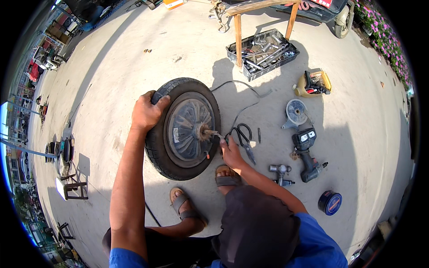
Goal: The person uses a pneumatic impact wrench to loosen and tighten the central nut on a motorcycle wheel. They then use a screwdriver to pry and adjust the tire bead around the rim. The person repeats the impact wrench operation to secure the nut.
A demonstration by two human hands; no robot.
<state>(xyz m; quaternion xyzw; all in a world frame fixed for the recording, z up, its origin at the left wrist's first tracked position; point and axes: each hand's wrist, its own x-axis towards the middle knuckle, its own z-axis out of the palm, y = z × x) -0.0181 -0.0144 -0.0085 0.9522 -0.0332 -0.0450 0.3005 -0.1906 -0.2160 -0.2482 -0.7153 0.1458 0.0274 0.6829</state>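
A wheel with a black tyre (153,145) and a dusty grey metal hub (187,111) stands tilted on the concrete ahead of my feet. My left hand (149,111) is closed over the tyre's upper left edge, thumb on the sidewall. At the axle (208,131) in the hub's centre, my right hand (231,152) has its fingers pinched around something small, too hidden to name. A thin grey cable (243,108) loops over the ground behind the wheel and runs down towards this hand. Black-handled scissors (247,142) lie just beyond my right fingers.
To the right lie a round metal plate (296,111), a cordless impact wrench (306,156), a ball-peen hammer (280,169) and a dark blue tin (330,203). Farther off are a cut yellow container (308,91) and a black crate (268,70) of tools, beside a wooden stand (238,38).
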